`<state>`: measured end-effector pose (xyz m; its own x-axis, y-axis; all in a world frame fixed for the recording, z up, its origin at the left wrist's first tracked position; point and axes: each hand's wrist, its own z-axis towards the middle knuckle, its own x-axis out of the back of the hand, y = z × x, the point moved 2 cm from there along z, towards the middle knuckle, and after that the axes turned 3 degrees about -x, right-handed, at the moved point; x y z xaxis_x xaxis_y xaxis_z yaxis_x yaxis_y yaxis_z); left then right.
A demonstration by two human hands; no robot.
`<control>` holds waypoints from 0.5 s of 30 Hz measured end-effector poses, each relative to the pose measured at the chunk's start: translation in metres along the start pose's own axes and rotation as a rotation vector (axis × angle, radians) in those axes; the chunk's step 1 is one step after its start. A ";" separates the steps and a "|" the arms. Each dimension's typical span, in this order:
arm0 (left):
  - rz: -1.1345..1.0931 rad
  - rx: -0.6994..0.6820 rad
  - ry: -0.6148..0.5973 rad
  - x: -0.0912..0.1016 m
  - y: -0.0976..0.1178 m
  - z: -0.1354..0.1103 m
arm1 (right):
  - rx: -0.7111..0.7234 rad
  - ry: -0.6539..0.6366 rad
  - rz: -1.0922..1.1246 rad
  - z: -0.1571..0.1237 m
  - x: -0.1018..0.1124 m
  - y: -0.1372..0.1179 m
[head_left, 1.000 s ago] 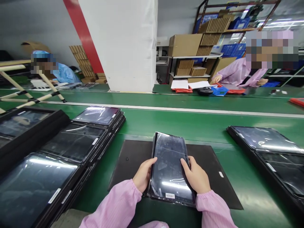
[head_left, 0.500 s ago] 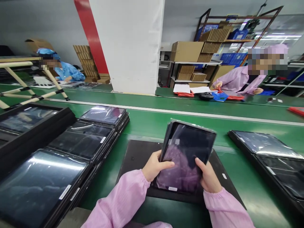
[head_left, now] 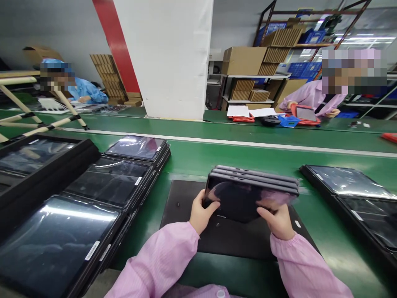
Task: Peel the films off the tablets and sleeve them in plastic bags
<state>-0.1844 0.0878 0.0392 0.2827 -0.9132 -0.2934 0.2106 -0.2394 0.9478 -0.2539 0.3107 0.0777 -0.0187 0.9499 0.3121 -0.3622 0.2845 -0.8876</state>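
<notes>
Between my two hands I hold a small stack of tablets [head_left: 238, 198] in clear film, tilted so their grey long edges face up. My left hand [head_left: 201, 213] grips the stack's left end, thumb on the front screen. Round the right end my right hand [head_left: 277, 219] is closed, its thumb also on the glass. Below the stack a black mat [head_left: 238, 242] lies on the green bench, a small white label near its right edge. The fingers behind the stack are hidden.
Stacked film-wrapped tablets [head_left: 105, 182] lie at the left, beside a black foam tray [head_left: 77, 161]. More tablets [head_left: 359, 182] sit in a black tray at the right. Beige pipe framing [head_left: 52, 126] stands far left. Two co-workers sit across the bench, by a white pillar [head_left: 167, 62].
The tablet stack has turned from standing tall to lying lengthwise between my hands, its top edges now showing. Across the bench, the right co-worker's red-edged item has been raised.
</notes>
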 end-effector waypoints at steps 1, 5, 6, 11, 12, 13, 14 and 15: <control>0.028 -0.053 0.045 -0.003 -0.003 -0.004 | 0.007 0.021 0.006 0.002 -0.002 0.001; 0.129 -0.205 0.246 -0.011 -0.005 -0.009 | 0.033 0.079 0.032 -0.002 -0.017 -0.004; 0.139 -0.189 0.298 -0.012 -0.004 -0.006 | 0.036 0.097 0.036 -0.005 -0.022 -0.012; 0.156 -0.062 0.386 -0.018 0.018 0.032 | 0.050 0.245 0.021 -0.022 -0.032 -0.090; 0.145 -0.021 0.370 -0.020 0.023 0.041 | 0.068 0.190 -0.024 -0.021 -0.033 -0.108; 0.118 0.038 0.333 -0.022 0.025 0.048 | 0.096 0.117 -0.075 -0.020 -0.033 -0.125; 0.083 0.111 0.275 -0.025 0.027 0.055 | 0.113 0.048 -0.127 -0.017 -0.034 -0.138; 0.057 0.181 0.206 -0.029 0.027 0.060 | 0.122 -0.005 -0.166 -0.013 -0.035 -0.148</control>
<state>-0.2429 0.0879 0.0809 0.4774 -0.8451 -0.2408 0.0235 -0.2617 0.9649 -0.1879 0.2373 0.1937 0.0464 0.8907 0.4522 -0.4710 0.4187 -0.7764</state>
